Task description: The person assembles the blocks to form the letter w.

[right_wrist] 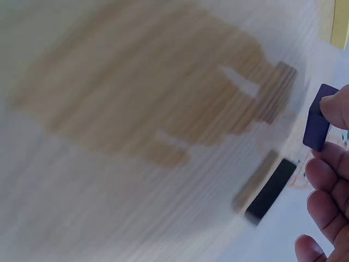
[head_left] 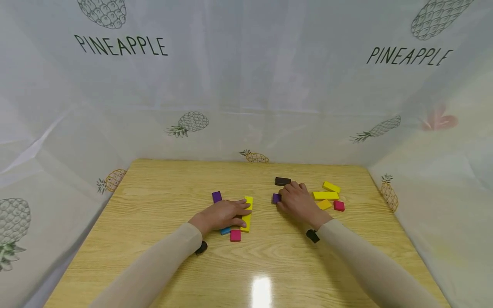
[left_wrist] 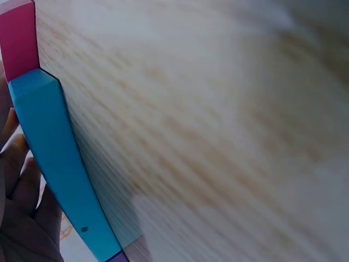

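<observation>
My left hand lies over several blocks left of centre in the head view. Its outstretched fingers rest on the long yellow block. Under and beside this hand are a purple block, a blue block and a pink block; the blue one is mostly hidden by the hand in the head view. My right hand pinches a small purple block between thumb and forefinger. A black block lies just beyond that hand.
Right of my right hand lie two yellow blocks, an orange-yellow block and a red-pink block. The wooden table meets a pineapple-printed curtain at the back and sides.
</observation>
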`<state>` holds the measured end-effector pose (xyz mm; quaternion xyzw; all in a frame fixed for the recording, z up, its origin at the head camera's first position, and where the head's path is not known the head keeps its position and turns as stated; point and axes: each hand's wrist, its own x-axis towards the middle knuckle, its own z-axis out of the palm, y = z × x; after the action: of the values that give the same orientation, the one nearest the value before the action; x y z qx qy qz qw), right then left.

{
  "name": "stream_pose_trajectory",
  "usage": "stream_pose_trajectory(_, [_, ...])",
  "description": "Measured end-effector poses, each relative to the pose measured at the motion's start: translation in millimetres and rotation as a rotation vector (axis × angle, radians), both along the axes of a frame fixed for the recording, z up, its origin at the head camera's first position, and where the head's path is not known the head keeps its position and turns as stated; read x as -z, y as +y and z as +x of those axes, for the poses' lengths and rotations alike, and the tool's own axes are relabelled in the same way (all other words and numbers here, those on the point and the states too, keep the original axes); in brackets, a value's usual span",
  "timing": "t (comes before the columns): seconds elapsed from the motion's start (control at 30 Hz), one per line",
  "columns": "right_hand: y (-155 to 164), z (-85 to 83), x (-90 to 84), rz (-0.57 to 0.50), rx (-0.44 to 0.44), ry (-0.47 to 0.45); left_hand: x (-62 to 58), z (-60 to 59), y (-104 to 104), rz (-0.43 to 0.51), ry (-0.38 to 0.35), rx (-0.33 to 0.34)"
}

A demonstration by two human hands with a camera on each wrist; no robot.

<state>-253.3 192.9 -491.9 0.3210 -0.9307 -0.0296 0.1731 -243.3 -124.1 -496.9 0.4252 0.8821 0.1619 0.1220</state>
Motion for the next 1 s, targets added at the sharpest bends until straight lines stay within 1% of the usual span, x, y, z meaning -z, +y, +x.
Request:
stream_pose_trajectory(0.1, [-12.2,-7.3,1.1,0.005,-0.011,-0.008,-0.6,0.6,1.3,0.0,-0.004,-0.001])
stream_pose_trajectory(0.23, [-26.0,-15.3,1.8,0.016,-0.009,-0.049,-0.4,0.2,2.4,-0.004,-0.001,0.0])
stream_pose_trajectory(0.4, [-41.0,-21.2,0.5,0.035,-0.017,-0.085,0.1,-1.4,2.0,-0.011,0.001,-0.001])
stream_pose_trajectory(0.63, [-54.6,-25.1,2.8,0.064,-0.026,-0.089,1.2,-2.1,0.6,-0.017,0.006,0.01])
stream_pose_trajectory(1.0, [-63.7,-27.6,2.8,0.065,-0.002,-0.141,0.7,-1.9,0.1,-0.014,-0.008,0.005])
